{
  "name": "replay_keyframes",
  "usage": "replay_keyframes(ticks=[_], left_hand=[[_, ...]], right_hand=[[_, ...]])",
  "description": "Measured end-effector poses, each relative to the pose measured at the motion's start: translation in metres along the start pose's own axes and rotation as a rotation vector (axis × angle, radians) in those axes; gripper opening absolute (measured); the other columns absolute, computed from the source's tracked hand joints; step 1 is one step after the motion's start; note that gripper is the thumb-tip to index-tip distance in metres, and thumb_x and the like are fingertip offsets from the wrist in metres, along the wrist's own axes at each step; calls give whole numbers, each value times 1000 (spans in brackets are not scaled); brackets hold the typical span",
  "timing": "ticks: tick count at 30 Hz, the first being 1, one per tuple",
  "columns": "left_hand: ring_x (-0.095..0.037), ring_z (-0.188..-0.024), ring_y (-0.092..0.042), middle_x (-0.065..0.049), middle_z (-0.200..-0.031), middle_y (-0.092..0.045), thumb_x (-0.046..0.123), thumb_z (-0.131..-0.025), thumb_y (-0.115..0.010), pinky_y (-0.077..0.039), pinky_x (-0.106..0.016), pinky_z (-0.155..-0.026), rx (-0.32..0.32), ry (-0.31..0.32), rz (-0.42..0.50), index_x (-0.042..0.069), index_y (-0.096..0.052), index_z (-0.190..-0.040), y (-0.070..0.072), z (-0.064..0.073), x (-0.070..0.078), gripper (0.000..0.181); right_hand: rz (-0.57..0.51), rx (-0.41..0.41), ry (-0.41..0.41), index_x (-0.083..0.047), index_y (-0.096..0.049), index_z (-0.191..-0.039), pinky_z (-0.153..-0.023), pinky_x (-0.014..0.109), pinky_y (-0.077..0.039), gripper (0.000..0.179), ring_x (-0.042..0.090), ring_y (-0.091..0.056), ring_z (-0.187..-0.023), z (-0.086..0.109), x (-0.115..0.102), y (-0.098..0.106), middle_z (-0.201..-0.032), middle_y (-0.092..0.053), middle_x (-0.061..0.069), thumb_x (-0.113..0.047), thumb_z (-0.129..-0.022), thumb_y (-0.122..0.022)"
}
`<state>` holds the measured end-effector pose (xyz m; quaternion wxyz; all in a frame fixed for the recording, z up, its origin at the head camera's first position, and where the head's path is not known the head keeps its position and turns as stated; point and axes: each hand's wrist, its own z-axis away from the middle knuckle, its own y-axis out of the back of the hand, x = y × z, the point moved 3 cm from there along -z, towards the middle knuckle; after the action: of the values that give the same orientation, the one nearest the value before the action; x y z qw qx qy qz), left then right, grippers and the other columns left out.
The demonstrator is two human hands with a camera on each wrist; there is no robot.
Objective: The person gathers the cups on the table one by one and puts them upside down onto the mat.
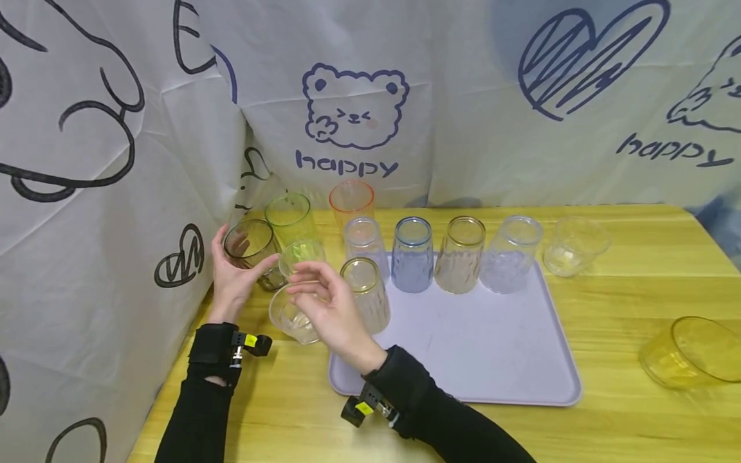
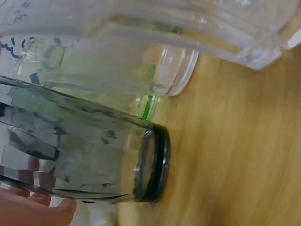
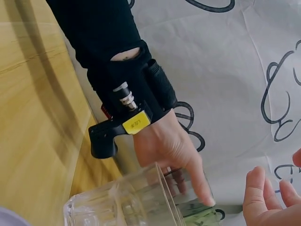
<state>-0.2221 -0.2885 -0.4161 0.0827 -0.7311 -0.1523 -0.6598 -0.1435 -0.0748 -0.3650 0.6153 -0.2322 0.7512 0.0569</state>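
Note:
At the left end of the table, my left hand [image 1: 233,283] holds a smoky grey glass [image 1: 250,243], its fingers on the far left side and its thumb across the near side. In the left wrist view the dark thick base of this grey glass [image 2: 155,162] shows close over the wood. My right hand [image 1: 331,312] hovers with loosely bent fingers and nothing in them, over a clear glass [image 1: 289,315] and beside an upturned amber-tinted glass [image 1: 370,302]. Another clear glass [image 1: 301,252] stands just behind the right fingertips, in front of a green glass [image 1: 289,215].
A lavender tray [image 1: 469,360] carries several upturned glasses, among them a blue glass [image 1: 412,257] along its back edge. An orange-rimmed glass [image 1: 351,202] stands behind. To the right are a clear glass [image 1: 573,247] and a yellow glass [image 1: 671,357]. A cloth wall [image 1: 116,257] borders the left side.

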Motion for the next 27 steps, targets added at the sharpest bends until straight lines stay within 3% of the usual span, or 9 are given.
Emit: replay_keyframes(ticks=[5,9,12,16,20,27], left_hand=[[-23,-141,-39,-10,-156,-41,1,-78,-83,-37,-28,-112,18,-2,-5,28,-18,-157,-5,-1,-8,106],[-23,-138,-43,-11,-152,-45,-2,-75,-84,-40,-24,-111,49,-22,9,24,-24,-155,-7,-3,-12,103],[-26,-135,-44,-9,-146,-49,-7,-74,-83,-43,-16,-104,70,-40,57,21,-30,-151,-8,-4,-13,98],[-27,-132,-44,-8,-140,-52,-10,-74,-82,-41,-18,-104,84,-38,96,20,-33,-148,-9,-5,-15,94],[-21,-125,-48,-8,-138,-54,-7,-75,-83,-40,-24,-105,94,-34,68,18,-34,-148,-9,-6,-16,92],[-12,-116,-52,6,-125,-58,-1,-75,-84,-42,-22,-98,112,-35,45,19,-38,-145,-8,-6,-17,87]], right_hand=[[33,-2,-21,7,-43,-140,-96,22,-55,48,45,-60,-119,-1,1,-1,-131,-57,31,2,-93,-51],[42,-3,-35,4,-43,-141,-97,20,-53,48,43,-61,-119,-1,1,-2,-130,-57,29,0,-94,-52],[39,-3,-46,3,-43,-141,-97,21,-54,47,42,-61,-119,-2,2,-2,-130,-57,29,0,-95,-52],[24,-2,-66,2,-43,-141,-97,24,-54,47,42,-60,-119,-4,5,-3,-131,-56,30,1,-95,-52],[3,3,-81,2,-44,-141,-96,23,-55,47,43,-60,-119,-5,6,-3,-131,-55,32,1,-94,-52],[-10,-8,-68,3,-42,-141,-97,25,-56,47,45,-59,-120,-4,5,-2,-131,-54,32,1,-95,-51]])
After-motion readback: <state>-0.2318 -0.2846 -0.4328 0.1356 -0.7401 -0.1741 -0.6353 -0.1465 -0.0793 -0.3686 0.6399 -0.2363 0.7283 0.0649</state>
